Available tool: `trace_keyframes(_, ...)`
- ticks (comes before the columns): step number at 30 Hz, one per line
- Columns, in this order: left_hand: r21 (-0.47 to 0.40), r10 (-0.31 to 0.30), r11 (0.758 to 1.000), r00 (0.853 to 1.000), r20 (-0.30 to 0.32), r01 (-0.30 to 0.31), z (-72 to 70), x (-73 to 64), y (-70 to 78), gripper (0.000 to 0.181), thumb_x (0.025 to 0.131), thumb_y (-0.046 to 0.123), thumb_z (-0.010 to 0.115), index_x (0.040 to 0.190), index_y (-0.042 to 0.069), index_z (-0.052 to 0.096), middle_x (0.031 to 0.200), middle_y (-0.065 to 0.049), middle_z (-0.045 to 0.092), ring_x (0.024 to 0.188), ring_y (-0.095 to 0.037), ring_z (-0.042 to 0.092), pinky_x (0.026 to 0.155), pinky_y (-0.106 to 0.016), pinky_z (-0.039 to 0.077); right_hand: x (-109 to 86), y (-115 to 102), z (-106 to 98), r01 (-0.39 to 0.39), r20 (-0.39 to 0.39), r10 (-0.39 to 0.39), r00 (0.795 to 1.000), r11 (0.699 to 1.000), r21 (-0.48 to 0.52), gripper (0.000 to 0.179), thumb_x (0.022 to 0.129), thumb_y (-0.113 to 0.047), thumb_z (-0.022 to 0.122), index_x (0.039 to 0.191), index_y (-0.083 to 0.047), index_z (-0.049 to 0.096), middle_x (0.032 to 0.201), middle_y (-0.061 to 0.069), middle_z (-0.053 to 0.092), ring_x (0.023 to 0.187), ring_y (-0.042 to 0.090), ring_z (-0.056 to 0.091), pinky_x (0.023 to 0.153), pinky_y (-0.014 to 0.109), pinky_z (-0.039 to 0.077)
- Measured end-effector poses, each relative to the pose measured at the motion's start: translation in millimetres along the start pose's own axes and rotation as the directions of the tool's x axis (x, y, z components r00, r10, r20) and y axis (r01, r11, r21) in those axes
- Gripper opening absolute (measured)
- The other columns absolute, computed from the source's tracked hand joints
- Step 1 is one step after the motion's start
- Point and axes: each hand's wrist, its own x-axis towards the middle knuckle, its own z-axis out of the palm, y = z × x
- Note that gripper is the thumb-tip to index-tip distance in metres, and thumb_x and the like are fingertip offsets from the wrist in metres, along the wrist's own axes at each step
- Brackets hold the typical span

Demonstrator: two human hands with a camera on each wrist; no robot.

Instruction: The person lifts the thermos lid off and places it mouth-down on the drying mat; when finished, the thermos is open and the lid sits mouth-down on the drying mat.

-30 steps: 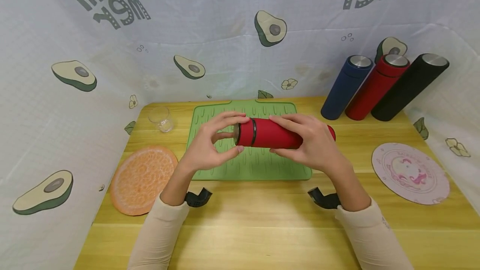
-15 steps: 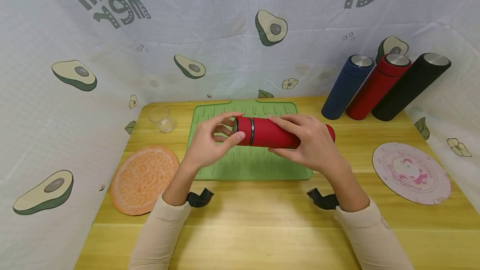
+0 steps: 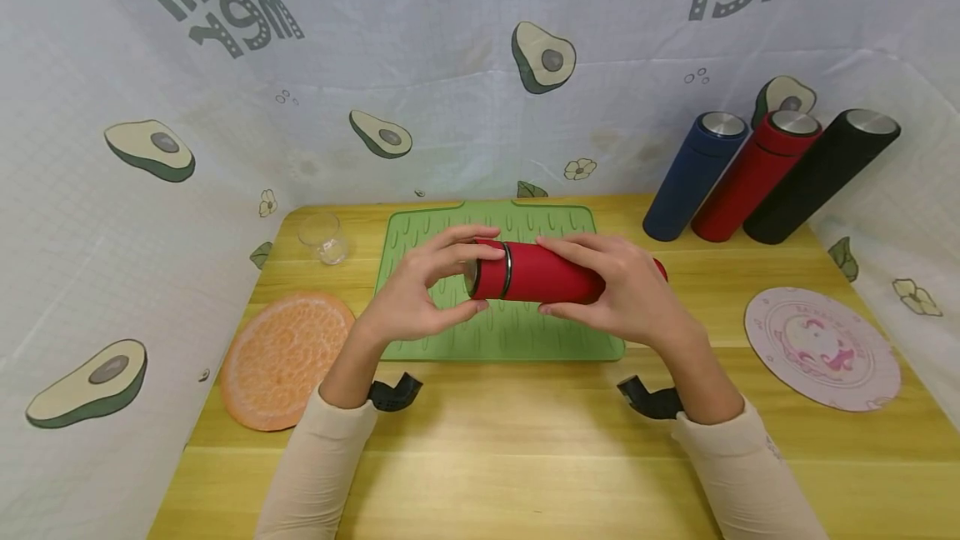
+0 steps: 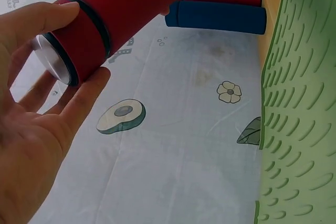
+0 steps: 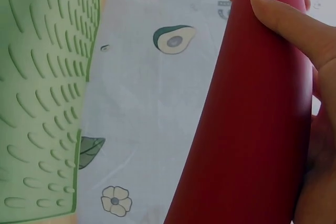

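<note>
A red thermos (image 3: pixel 555 273) is held lying sideways above a green ribbed mat (image 3: pixel 480 336). Its lid, with a steel end (image 4: pixel 53 59) and a dark ring at the seam, points left. My left hand (image 3: pixel 411 297) pinches the lid between the thumb below and fingers laid over the top in the head view. Around the body curls my right hand (image 3: pixel 630 290), thumb along the near side and fingers over the far side. In the right wrist view the plain red body (image 5: pixel 252 108) fills the right half. The thermos's base is partly hidden behind the right hand.
Upright at the back right stand a blue thermos (image 3: pixel 693 177), another red thermos (image 3: pixel 750 177) and a black one (image 3: pixel 817 177). A small clear glass (image 3: pixel 322 240) sits back left. An orange-slice disc (image 3: pixel 288 361) lies left, a pink round disc (image 3: pixel 821 348) right. Printed cloth hangs behind.
My left fingers have shifted round the lid: the thumb has slid from its front to its lower edge, and the fingers reach farther over the top. The right hand keeps its grip.
</note>
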Motion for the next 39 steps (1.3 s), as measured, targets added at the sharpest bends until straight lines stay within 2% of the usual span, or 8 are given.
trace_keyframes(4, -0.068, -0.055, 0.996, 0.997, -0.044, 0.052, 1.4, -0.2, 0.1, 0.056, 0.084, 0.0, 0.082, 0.136, 0.008, 0.064, 0.146, -0.008, 0.055, 0.131, -0.023, 0.057, 0.093, -0.037, 0.063, -0.3, -1.0, 0.1, -0.002, -0.003, 0.002, 1.0, 1.0, -0.013, 0.08, 0.068, -0.037, 0.098, 0.139, -0.021, 0.067, 0.123, 0.01, 0.071, 0.102, 0.03, 0.069, 0.074, 0.043, 0.063)
trace_keyframes(7, -0.088, -0.116, 0.99, 0.99, -0.084, 0.108, 3.4, -0.1, 0.0, 0.056, 0.085, 0.007, 0.083, 0.137, 0.013, 0.065, 0.14, -0.004, 0.06, 0.123, -0.022, 0.061, 0.087, -0.036, 0.064, -0.4, -1.5, 0.9, -0.001, -0.017, 0.001, 1.0, 0.999, -0.033, 0.079, 0.068, -0.036, 0.097, 0.139, -0.02, 0.067, 0.123, 0.011, 0.071, 0.102, 0.031, 0.069, 0.074, 0.045, 0.062)
trace_keyframes(15, -0.06, -0.237, 0.971, 0.951, -0.197, 0.23, 8.2, 1.1, -5.0, 0.05, 0.087, 0.02, 0.081, 0.135, 0.022, 0.067, 0.127, -0.002, 0.068, 0.094, -0.023, 0.07, 0.074, -0.034, 0.066, 1.1, -1.3, 5.1, 0.037, -0.091, -0.049, 0.995, 0.992, -0.125, 0.079, 0.066, -0.03, 0.099, 0.138, -0.018, 0.067, 0.125, 0.012, 0.071, 0.11, 0.032, 0.067, 0.088, 0.052, 0.056)
trace_keyframes(19, -0.071, -0.27, 0.963, 0.933, -0.238, 0.26, 8.7, 1.3, -6.3, 0.048, 0.089, 0.023, 0.079, 0.135, 0.019, 0.067, 0.118, -0.005, 0.071, 0.087, -0.024, 0.072, 0.072, -0.035, 0.066, 1.8, -0.7, 6.7, 0.039, -0.143, -0.065, 0.988, 0.984, -0.174, 0.082, 0.063, -0.022, 0.101, 0.137, -0.016, 0.066, 0.128, 0.012, 0.07, 0.115, 0.033, 0.065, 0.096, 0.054, 0.052)
trace_keyframes(22, -0.106, -0.281, 0.959, 0.924, -0.26, 0.262, 7.5, 1.3, -5.8, 0.049, 0.089, 0.022, 0.079, 0.136, 0.018, 0.067, 0.117, -0.007, 0.071, 0.088, -0.027, 0.071, 0.074, -0.037, 0.066, 1.4, 0.5, 6.8, 0.021, -0.174, -0.052, 0.983, 0.984, -0.178, 0.084, 0.061, -0.019, 0.101, 0.137, -0.014, 0.066, 0.129, 0.013, 0.07, 0.117, 0.033, 0.064, 0.097, 0.054, 0.05)
trace_keyframes(28, -0.138, -0.286, 0.957, 0.908, -0.305, 0.255, 1.0, 1.5, -5.9, 0.06, 0.087, 0.012, 0.079, 0.143, 0.015, 0.057, 0.123, -0.012, 0.067, 0.101, -0.025, 0.068, 0.083, -0.035, 0.065, 1.7, 7.9, 4.5, -0.028, -0.22, -0.001, 0.975, 0.991, -0.13, 0.084, 0.063, -0.015, 0.1, 0.139, -0.012, 0.064, 0.132, 0.016, 0.067, 0.121, 0.038, 0.06, 0.099, 0.057, 0.047)
trace_keyframes(33, -0.115, -0.312, 0.95, 0.886, -0.343, 0.29, -6.8, -0.7, -8.1, 0.061, 0.084, 0.01, 0.083, 0.137, 0.009, 0.053, 0.125, -0.011, 0.066, 0.113, -0.02, 0.063, 0.09, -0.031, 0.062, 1.4, 21.6, -1.7, -0.108, -0.247, 0.099, 0.964, 0.994, -0.024, 0.082, 0.068, -0.011, 0.097, 0.141, -0.014, 0.061, 0.138, 0.014, 0.063, 0.127, 0.037, 0.056, 0.099, 0.061, 0.047)
trace_keyframes(39, -0.071, -0.341, 0.937, 0.85, -0.401, 0.342, -17.0, -8.9, -19.7, 0.06, 0.079, 0.01, 0.088, 0.132, 0.009, 0.059, 0.124, -0.008, 0.067, 0.116, -0.017, 0.062, 0.09, -0.024, 0.058, 1.0, 46.3, -12.8, -0.221, -0.291, 0.235, 0.927, 0.972, 0.082, 0.077, 0.071, -0.006, 0.095, 0.14, -0.016, 0.063, 0.142, 0.014, 0.056, 0.133, 0.033, 0.051, 0.102, 0.062, 0.051)
